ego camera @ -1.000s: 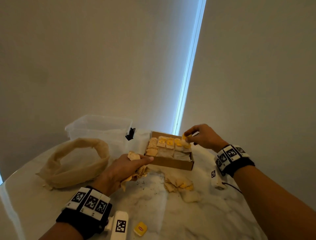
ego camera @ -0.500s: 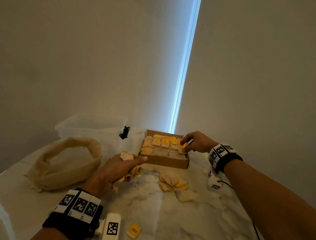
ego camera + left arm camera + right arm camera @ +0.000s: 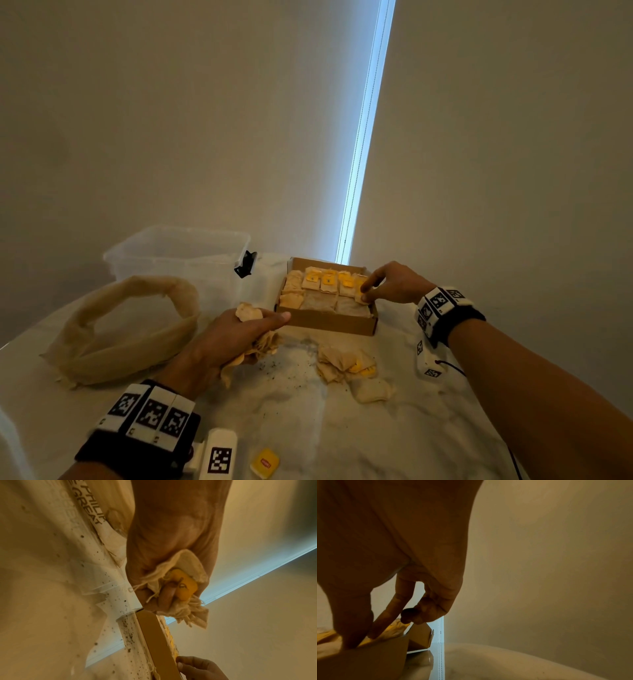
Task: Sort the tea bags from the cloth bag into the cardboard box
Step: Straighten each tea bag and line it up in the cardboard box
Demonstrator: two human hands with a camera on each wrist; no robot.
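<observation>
Cardboard walls of the box (image 3: pixel 327 322), near the table's (image 3: pixel 301 425) far edge, hold tidy rows of tea bags (image 3: pixel 327 284) where the right hand (image 3: pixel 394 284) pinches one into the right corner, while the left hand (image 3: pixel 233 337) stays clenched on a bunch beside it, apparently as supply.

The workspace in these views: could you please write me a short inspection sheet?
Surface: pale marble table, dark specks.
Job's things: cardboard box lined with tea bags; loose tea bags before it; cloth bag on the left.
Clutter: clear plastic tub; yellow tag.
Hands: left hand grips a bunch of tea bags; right hand pinches a tea bag at the box's right edge.
Cables: thin black cable.
Surroundings: plain wall, bright strip.
</observation>
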